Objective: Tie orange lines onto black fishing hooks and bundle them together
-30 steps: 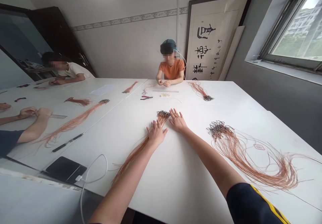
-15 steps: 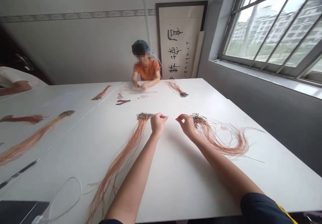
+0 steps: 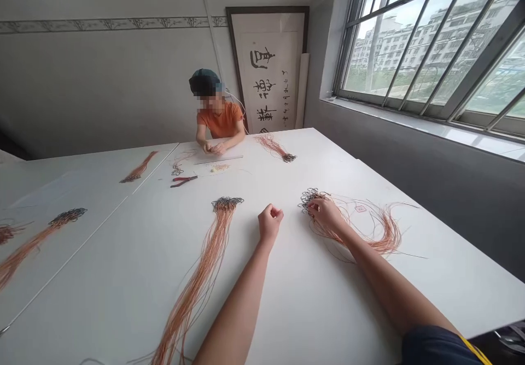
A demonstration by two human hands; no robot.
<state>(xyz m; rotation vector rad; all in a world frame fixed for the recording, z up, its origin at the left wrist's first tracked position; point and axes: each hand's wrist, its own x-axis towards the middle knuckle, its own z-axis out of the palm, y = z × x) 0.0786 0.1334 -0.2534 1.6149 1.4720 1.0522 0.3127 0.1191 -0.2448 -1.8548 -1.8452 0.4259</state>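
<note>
My left hand (image 3: 270, 224) is closed just above the white table, its thumb and fingers pressed together; anything they pinch is too small to see. To its left lies a bundle of thin copper-coloured strands (image 3: 200, 264) with dark wire-like loops (image 3: 227, 204) at its far end. My right hand (image 3: 327, 215) rests over a second, curved bundle of such strands (image 3: 388, 236). Its fingers are curled in against the dark loops (image 3: 312, 194) there, touching them, and what lies between the fingertips is hidden.
Across the table (image 3: 262, 184) a person in an orange shirt (image 3: 221, 120) works with both hands. Red-handled pliers (image 3: 184, 180), small pale pieces (image 3: 220, 167) and more strand bundles (image 3: 275, 149) lie about. A barred window (image 3: 410, 42) is on the right.
My right hand has moved right and down onto the dark loops of the right bundle. My left hand has drawn back nearer me and curled tighter. The view has turned slightly right.
</note>
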